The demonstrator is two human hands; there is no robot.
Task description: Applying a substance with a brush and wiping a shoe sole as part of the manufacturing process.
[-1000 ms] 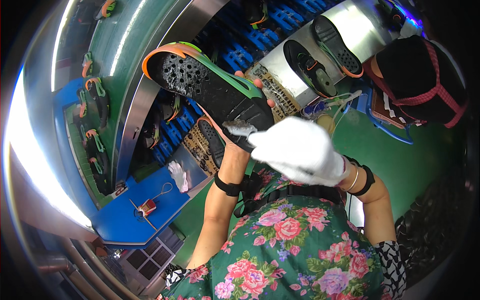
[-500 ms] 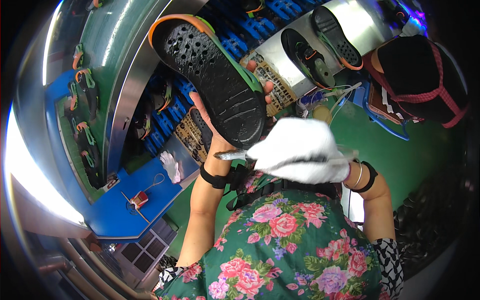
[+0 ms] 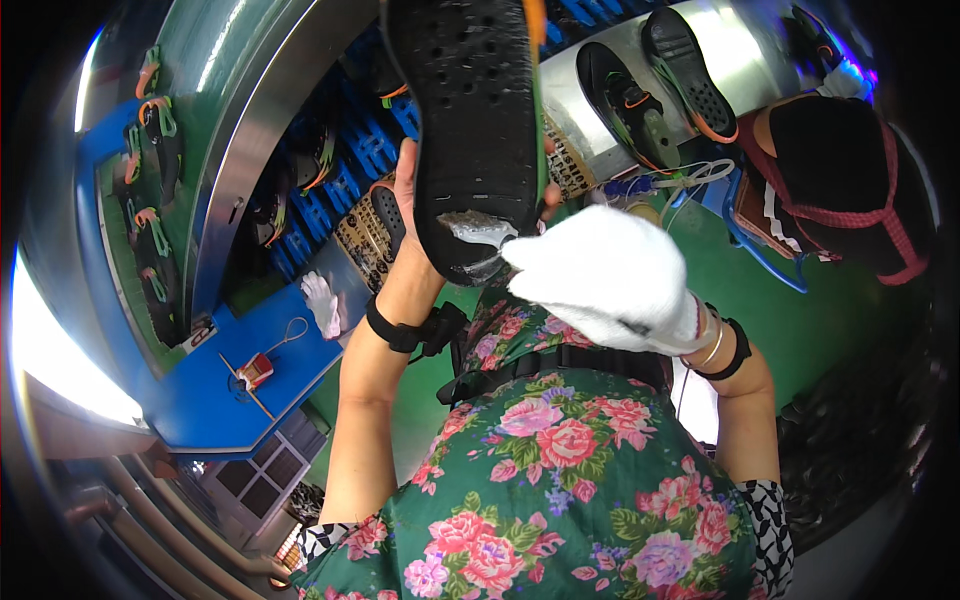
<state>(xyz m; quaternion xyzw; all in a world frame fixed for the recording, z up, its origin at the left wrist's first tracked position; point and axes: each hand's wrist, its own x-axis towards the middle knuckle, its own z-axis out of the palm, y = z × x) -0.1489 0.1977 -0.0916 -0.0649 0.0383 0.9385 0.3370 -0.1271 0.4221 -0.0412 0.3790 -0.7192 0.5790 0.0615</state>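
My left hand [image 3: 412, 215] holds a black shoe sole [image 3: 470, 120] with an orange and green edge up in front of me, its studded underside facing the camera. My right hand [image 3: 605, 280] wears a white glove and pinches a small grey-white scrap [image 3: 478, 230] against the sole's heel end. Both forearms rise from a flowered green garment [image 3: 560, 480], each with a black wrist band.
A curved metal conveyor rim [image 3: 250, 170] runs at the left with blue trays [image 3: 340, 180] and more shoes. Two black soles [image 3: 650, 85] lie on a shiny surface at upper right. A blue bench [image 3: 230, 380] holds a white glove [image 3: 322, 302] and a small red tool [image 3: 255, 370].
The sole has been lifted higher and turned more upright, closer to the camera. The gloved right hand stays at the heel end.
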